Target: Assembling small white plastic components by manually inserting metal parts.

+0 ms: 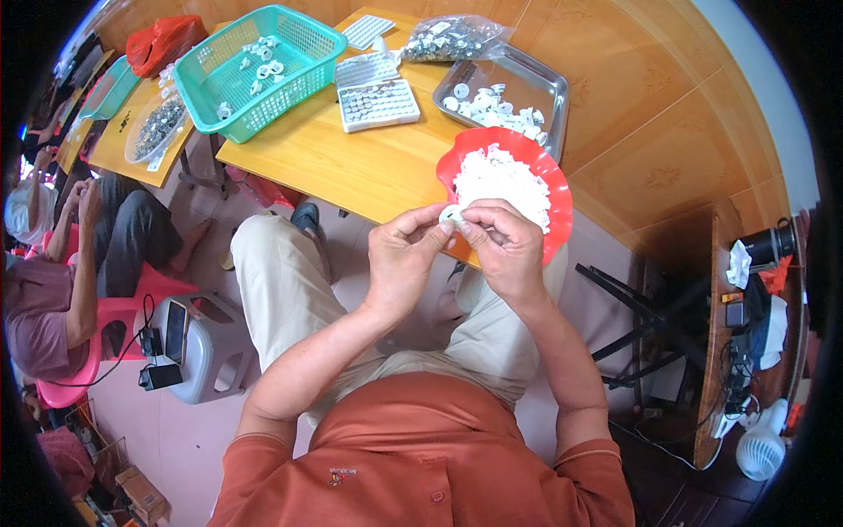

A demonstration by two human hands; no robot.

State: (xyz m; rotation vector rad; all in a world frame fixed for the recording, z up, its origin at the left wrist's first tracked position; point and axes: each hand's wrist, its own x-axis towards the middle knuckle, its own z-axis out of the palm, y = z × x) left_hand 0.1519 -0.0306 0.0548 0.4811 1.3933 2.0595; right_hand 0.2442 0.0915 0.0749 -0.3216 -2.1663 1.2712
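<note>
Between the fingertips of both hands is a small round white plastic part [451, 213], partly covered by the fingers. My left hand [402, 250] pinches its left side with thumb and forefinger. From the right, my right hand [509, 250] grips it the same way, so the two hands nearly touch. Just beyond them, a red wavy-rimmed plate [560, 189] bears a heap of small white pieces [500, 183]. Behind that plate a metal tray [558, 97] holds more white plastic parts [496, 107].
A green basket [255, 123] with a few white parts stands on the yellow table [299, 162]. Near it are an open white compartment box [379, 104] and a clear bag of small metal pieces [452, 39]. At left, a person [53, 307] sits beside a grey stool [206, 342].
</note>
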